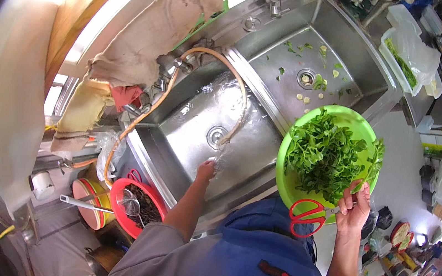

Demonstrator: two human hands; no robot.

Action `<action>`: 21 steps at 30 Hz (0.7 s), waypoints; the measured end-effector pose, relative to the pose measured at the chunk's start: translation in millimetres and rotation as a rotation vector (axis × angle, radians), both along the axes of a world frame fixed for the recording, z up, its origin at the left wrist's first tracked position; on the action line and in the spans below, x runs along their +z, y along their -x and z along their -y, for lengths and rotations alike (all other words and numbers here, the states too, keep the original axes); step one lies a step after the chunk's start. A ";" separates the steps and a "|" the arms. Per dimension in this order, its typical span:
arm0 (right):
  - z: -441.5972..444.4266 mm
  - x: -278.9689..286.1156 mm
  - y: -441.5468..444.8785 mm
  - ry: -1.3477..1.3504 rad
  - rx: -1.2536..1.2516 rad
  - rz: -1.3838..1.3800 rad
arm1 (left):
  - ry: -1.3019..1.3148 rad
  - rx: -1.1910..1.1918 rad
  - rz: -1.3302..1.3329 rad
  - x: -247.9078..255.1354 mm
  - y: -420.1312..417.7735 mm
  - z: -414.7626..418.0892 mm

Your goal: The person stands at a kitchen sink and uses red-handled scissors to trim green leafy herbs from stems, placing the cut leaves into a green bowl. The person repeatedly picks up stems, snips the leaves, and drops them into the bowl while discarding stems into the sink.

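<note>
My left hand [206, 170] is low over the left basin of a stainless steel sink [178, 141], in or beside the water running from a tan hose [245, 99]. Its fingers are too blurred to tell whether they hold anything. Between the fingertips of my right hand [355, 208] is a leafy green sprig [376, 158]. The same hand grips red-handled scissors [306, 218] by the blade end, with the handles pointing left. Just beyond it, a lime-green plastic basin [282, 163] at the sink's front right corner holds a heap of leafy greens [328, 152].
Leaf scraps and pale slices lie around the drain [306, 79] of the right basin. A faucet [275, 3] stands behind it. On the left is a red bowl [117, 191] of dark food with a strainer [128, 202]. A white container [402, 65] of greens sits at right.
</note>
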State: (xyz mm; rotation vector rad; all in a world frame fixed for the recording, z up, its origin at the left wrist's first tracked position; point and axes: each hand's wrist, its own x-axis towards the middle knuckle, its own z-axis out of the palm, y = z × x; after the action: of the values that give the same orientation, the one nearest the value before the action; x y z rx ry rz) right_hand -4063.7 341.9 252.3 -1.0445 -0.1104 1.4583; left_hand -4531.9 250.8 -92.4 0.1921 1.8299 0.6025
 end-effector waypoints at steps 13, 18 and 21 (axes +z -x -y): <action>10.7 22.7 8.3 0.043 0.035 0.129 | -0.466 -0.082 -0.631 -35.0 121.4 -151.3; 19.6 23.2 10.2 0.052 -0.017 0.174 | -0.510 0.492 0.790 20.0 36.3 -257.1; 5.8 27.4 25.6 0.136 0.030 0.196 | -0.638 -0.064 0.614 165.0 -55.3 -295.4</action>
State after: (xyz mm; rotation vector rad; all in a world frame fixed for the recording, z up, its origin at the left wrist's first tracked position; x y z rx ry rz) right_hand -4089.3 336.1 279.6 -1.3013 -0.1692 1.4030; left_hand -4476.5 546.2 72.7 0.4346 0.9994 1.0554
